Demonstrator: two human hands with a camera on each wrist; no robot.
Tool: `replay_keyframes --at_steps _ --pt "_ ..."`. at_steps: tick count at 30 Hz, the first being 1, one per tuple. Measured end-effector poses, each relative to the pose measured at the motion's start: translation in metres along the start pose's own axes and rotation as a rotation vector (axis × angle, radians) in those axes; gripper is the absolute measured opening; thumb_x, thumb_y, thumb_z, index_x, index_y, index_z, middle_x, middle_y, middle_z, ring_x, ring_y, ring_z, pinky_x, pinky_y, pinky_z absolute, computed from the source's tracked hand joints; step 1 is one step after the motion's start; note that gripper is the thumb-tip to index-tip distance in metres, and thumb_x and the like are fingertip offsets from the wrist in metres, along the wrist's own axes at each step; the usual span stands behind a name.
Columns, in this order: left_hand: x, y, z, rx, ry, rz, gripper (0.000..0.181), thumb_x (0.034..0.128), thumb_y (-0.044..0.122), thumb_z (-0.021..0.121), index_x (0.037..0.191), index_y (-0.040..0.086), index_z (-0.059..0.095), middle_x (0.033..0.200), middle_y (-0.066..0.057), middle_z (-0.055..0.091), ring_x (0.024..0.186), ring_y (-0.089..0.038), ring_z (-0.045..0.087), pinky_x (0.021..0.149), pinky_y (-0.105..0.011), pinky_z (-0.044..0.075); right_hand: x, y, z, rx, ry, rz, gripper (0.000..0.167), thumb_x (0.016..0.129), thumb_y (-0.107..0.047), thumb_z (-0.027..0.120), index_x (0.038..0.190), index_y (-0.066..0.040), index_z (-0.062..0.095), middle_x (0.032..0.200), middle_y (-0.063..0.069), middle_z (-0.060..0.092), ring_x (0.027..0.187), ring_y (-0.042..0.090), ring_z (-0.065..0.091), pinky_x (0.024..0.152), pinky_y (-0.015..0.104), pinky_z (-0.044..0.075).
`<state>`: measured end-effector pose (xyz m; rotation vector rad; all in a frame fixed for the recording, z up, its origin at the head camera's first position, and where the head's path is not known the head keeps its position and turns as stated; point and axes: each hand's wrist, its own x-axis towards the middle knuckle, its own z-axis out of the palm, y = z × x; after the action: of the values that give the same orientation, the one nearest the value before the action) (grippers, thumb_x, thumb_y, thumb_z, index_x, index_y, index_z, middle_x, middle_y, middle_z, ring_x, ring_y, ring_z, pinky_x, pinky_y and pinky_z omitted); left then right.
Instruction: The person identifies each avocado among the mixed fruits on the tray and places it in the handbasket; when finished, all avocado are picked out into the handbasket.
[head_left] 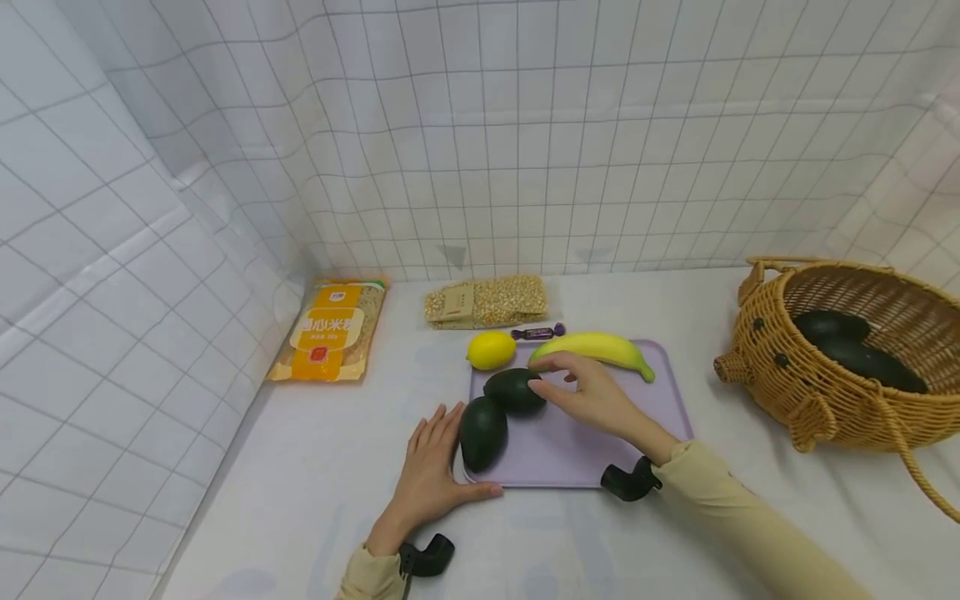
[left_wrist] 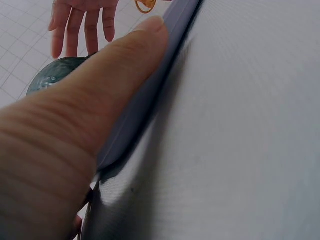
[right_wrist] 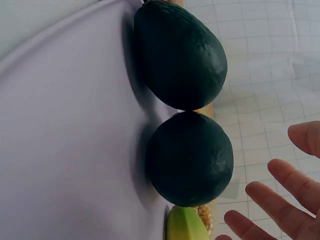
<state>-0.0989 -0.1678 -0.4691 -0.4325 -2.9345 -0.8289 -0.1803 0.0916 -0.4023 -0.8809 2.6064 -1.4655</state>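
Two dark green avocados, one nearer (head_left: pixel 483 434) and one farther (head_left: pixel 515 391), lie on the left part of a pale purple tray (head_left: pixel 577 454). My left hand (head_left: pixel 431 479) lies with spread fingers at the tray's lower left corner, its thumb along the front edge; the left wrist view shows the thumb (left_wrist: pixel 125 60) by the rim. My right hand (head_left: pixel 592 400) is over the tray beside the farther avocado, fingers bent loosely and holding nothing. In the right wrist view its fingers (right_wrist: pixel 280 200) stand apart from the avocado (right_wrist: pixel 190 159).
A banana (head_left: pixel 600 347) lies across the tray's back edge, a lemon (head_left: pixel 491 350) at its back left corner. Behind are a wrapped candy (head_left: pixel 537 332) and a bag of corn kernels (head_left: pixel 495 302). An orange packet (head_left: pixel 330 332) lies left; a wicker basket (head_left: pixel 847 417) holding dark avocados stands right.
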Motion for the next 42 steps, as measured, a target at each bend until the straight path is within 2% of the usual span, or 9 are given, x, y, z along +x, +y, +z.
replay_keyframes --at_steps 5,10,18,28,42 --pt "-0.001 0.000 0.000 0.000 -0.006 -0.005 0.118 0.0615 0.072 0.072 0.150 0.008 0.028 0.152 -0.009 0.030 0.141 -0.027 0.015 0.113 -0.048 0.005 0.007 0.000 0.008 0.014 -0.060 0.009 0.043 0.093 -0.034 0.062 0.127 -0.006 0.060 0.127 0.004 0.058 0.117 0.025 0.052 0.093 0.052 0.042" --pt "0.000 0.000 -0.001 -0.002 -0.004 -0.003 0.118 0.0616 0.072 0.072 0.150 0.008 0.027 0.152 -0.008 0.030 0.142 -0.027 0.014 0.113 -0.048 0.004 0.016 0.000 0.015 0.055 -0.082 -0.013 0.043 0.094 -0.030 0.061 0.128 -0.003 0.059 0.130 0.009 0.057 0.120 0.029 0.049 0.096 0.052 0.041" --pt "-0.001 0.000 -0.001 0.001 -0.010 -0.012 0.119 0.0611 0.074 0.070 0.150 0.008 0.027 0.152 -0.008 0.029 0.142 -0.027 0.014 0.113 -0.048 0.005 0.021 0.006 0.029 0.036 -0.092 0.071 0.049 0.091 -0.032 0.064 0.130 -0.002 0.056 0.131 0.010 0.055 0.124 0.026 0.046 0.104 0.047 0.034" --pt "-0.002 -0.002 0.001 0.010 -0.001 0.003 0.118 0.0622 0.075 0.069 0.150 0.009 0.026 0.152 -0.007 0.028 0.142 -0.025 0.014 0.112 -0.048 0.006 0.016 0.012 0.040 -0.010 -0.103 0.113 0.053 0.091 -0.031 0.065 0.136 -0.007 0.049 0.136 0.012 0.049 0.123 0.029 0.045 0.103 0.051 0.034" --pt "-0.001 -0.002 0.001 0.011 0.001 0.007 0.118 0.0624 0.075 0.068 0.150 0.008 0.027 0.153 -0.006 0.028 0.142 -0.025 0.014 0.113 -0.048 0.006 0.011 0.011 0.032 -0.070 -0.087 0.176 0.060 0.087 -0.038 0.069 0.136 -0.011 0.049 0.136 0.012 0.050 0.122 0.030 0.047 0.100 0.053 0.036"
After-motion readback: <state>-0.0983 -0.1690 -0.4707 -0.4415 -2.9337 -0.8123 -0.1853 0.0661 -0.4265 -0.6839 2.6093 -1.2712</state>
